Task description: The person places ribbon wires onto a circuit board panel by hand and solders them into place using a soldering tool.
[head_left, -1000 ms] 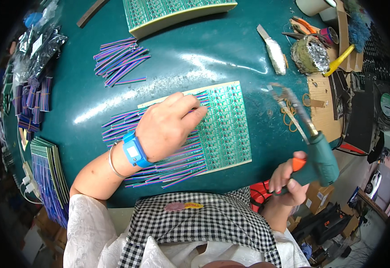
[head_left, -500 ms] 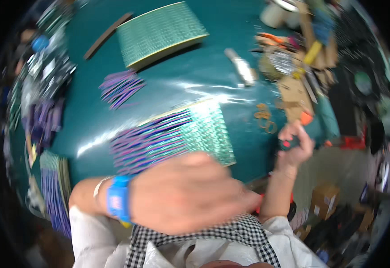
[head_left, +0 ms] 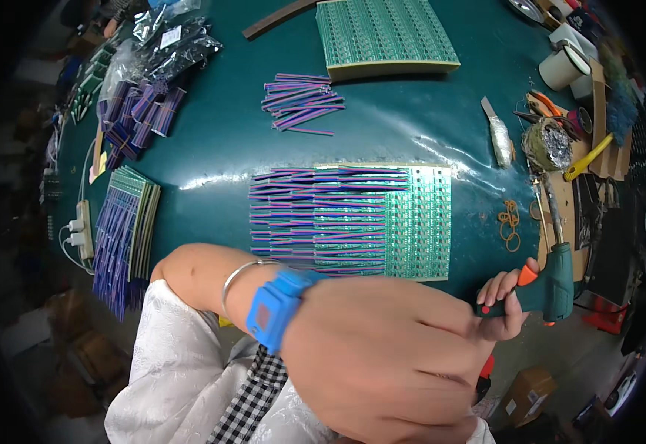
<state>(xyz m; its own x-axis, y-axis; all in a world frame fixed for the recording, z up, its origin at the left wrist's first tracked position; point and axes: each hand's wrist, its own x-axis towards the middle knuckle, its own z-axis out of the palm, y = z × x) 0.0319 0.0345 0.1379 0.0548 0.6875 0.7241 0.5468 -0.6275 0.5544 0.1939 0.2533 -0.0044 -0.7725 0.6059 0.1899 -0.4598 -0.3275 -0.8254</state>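
My left hand (head_left: 386,348), with a blue wrist strap (head_left: 275,307) and a silver bangle, is close to the view. Its back is up and the fingers curl under, so their tips and anything in them are hidden. Past it, at the right, my right hand (head_left: 506,302) is wrapped round the handle of a green soldering gun (head_left: 560,277) with an orange trigger, its metal tip pointing away from me. Beyond my left hand a green circuit board panel (head_left: 419,222) lies on the table, with rows of purple, blue and pink wires (head_left: 315,214) covering its left and middle parts.
Loose wires (head_left: 300,100) lie behind the panel, near a stack of board panels (head_left: 386,37). At left are wire bundles (head_left: 141,115), plastic bags (head_left: 175,44), wired panels (head_left: 123,237) and a power strip (head_left: 78,233). Rubber bands (head_left: 510,222), a wrapped blade (head_left: 499,137) and a mug (head_left: 563,68) sit right.
The view has shifted, so the table things sit further right. My left hand has moved right, near my right hand. The soldering gun in my right hand now shows plainly.
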